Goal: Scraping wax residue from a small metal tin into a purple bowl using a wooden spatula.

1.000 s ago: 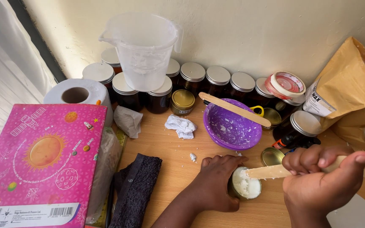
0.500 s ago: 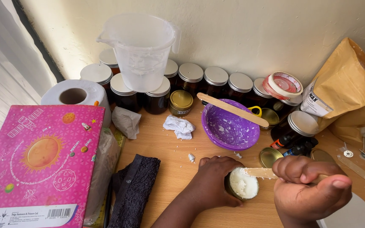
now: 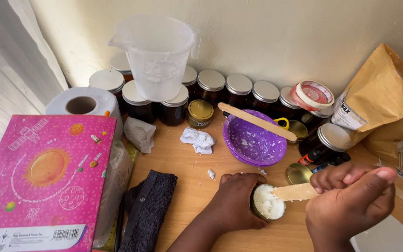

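Both hands are full: your left hand (image 3: pixel 235 201) grips a small jar (image 3: pixel 267 202) of white wax, your right hand (image 3: pixel 350 200) a wooden stick (image 3: pixel 295 192).

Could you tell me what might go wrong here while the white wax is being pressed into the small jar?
The small jar looks full to the rim, so pressing with the wooden stick could push white wax over the edge onto the left hand or the table. The right hand works close to a loose gold lid and dark bottles; a wide stroke might knock them.
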